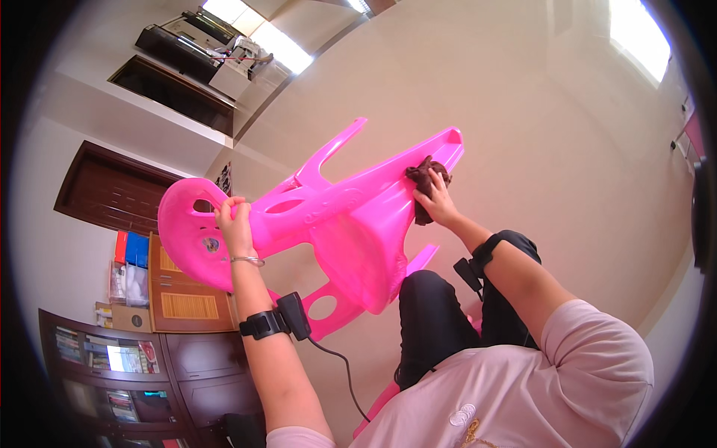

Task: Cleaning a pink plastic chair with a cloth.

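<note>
A pink plastic child's chair (358, 241) is tilted on its side before me, with its rounded backrest (185, 235) to the left and its legs spread to the right and up. My left hand (234, 224) grips the chair at the backrest's opening, fingers curled over the edge. In my right hand (440, 201) is a bunched dark brown cloth (428, 173), pressed against one of the chair's legs near its outer end. A small round sticker (211, 245) shows on the backrest. Part of the chair's far side is hidden behind my knee.
Pale floor (532, 151) stretches around the chair. A dark glass-door bookcase (117, 364) and a wooden cabinet (190, 308) stand at the left. A dark door (106, 185) is behind. My bent knee (428, 302) is close to the chair. A cable (346, 364) hangs from my left wristband.
</note>
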Motion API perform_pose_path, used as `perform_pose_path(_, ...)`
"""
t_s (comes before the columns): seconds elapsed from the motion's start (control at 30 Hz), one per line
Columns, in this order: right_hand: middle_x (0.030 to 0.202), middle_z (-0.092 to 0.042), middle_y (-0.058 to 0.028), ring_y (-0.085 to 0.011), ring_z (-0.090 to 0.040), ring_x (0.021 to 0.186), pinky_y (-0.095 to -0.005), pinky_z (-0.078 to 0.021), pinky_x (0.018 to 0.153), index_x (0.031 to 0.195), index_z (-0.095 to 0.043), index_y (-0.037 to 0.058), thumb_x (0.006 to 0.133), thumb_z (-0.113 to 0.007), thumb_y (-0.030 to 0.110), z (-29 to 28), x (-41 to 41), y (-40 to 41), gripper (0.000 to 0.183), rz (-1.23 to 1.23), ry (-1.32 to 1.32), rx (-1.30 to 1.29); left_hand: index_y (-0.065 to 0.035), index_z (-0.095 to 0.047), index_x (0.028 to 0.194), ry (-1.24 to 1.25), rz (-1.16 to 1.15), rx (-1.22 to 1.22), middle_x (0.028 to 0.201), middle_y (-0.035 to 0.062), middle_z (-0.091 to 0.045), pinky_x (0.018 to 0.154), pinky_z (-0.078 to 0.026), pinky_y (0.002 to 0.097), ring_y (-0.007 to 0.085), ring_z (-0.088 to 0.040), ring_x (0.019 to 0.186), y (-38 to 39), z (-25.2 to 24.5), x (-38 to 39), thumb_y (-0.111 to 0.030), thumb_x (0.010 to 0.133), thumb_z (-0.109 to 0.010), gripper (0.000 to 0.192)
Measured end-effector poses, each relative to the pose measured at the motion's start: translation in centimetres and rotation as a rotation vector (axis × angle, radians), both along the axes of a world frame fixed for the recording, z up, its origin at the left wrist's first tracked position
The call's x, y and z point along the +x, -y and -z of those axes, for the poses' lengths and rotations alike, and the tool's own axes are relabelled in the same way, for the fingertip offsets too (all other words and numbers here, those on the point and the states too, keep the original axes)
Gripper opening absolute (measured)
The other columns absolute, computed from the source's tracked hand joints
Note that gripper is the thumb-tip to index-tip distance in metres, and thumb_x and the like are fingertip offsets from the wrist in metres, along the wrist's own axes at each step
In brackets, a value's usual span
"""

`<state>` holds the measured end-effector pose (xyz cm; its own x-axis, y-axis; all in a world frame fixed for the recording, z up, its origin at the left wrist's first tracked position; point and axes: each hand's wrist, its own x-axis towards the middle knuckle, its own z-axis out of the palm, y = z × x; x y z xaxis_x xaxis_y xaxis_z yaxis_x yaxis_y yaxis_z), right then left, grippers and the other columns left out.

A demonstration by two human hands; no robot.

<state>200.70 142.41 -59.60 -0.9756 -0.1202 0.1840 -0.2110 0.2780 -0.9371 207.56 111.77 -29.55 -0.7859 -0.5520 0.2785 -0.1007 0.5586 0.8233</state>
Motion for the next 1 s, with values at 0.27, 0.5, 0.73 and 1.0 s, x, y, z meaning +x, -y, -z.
perform_pose_path(0.27,0.149,-0.012,-0.0152,-0.0318,-0.021,0.136,-0.0399,-0.0263,0.107,0.137,-0.039,0.0136,0.082,-0.059,0.04,2.7,-5.7,-2.6,0.064,0.192,0.398,-0.214,-0.0101,-0.056,0.083,-0.005,0.009,-0.033,0.147,0.0194,-0.018,0.108,-0.017,0.0388,0.0316,-0.013,0.138,-1.4,-0.6,0.6,-0.009,0.076,-0.057,0.007)
perform_pose_path(0.5,0.144,-0.018,-0.0184,-0.0372,-0.024,0.132,-0.0435,-0.0294,0.106,0.141,-0.031,0.0203,0.081,-0.058,0.032,5.4,-9.2,-5.1,0.067,0.192,0.409,-0.321,-0.0112,-0.056,0.083,-0.013,0.019,0.004,0.148,0.019,-0.015,0.107,-0.019,0.0369,0.0295,-0.017,0.138,-0.9,-0.5,1.5,-0.008,0.076,-0.058,0.008)
perform_pose_path(0.73,0.142,-0.027,-0.0186,-0.0358,-0.033,0.128,-0.0427,-0.0348,0.101,0.14,-0.032,0.0173,0.083,-0.055,0.031,7.2,-10.1,-6.1,0.062,0.229,0.427,-0.343,-0.0119,-0.058,0.085,-0.015,0.055,-0.047,0.148,0.0199,-0.015,0.107,-0.017,0.0367,0.0295,-0.015,0.139,-0.3,-0.2,1.7,-0.008,0.076,-0.057,0.01)
perform_pose_path(1.0,0.115,-0.053,-0.0175,-0.0272,-0.046,0.115,-0.0375,-0.0385,0.094,0.125,-0.047,0.0044,0.084,-0.053,0.024,1.1,-6.8,-4.2,0.046,0.23,0.574,-0.659,-0.0118,-0.058,0.087,-0.034,0.043,-0.034,0.148,0.0202,-0.017,0.108,-0.015,0.0382,0.0306,-0.009,0.14,-1.7,-1.0,1.4,-0.009,0.077,-0.057,0.01)
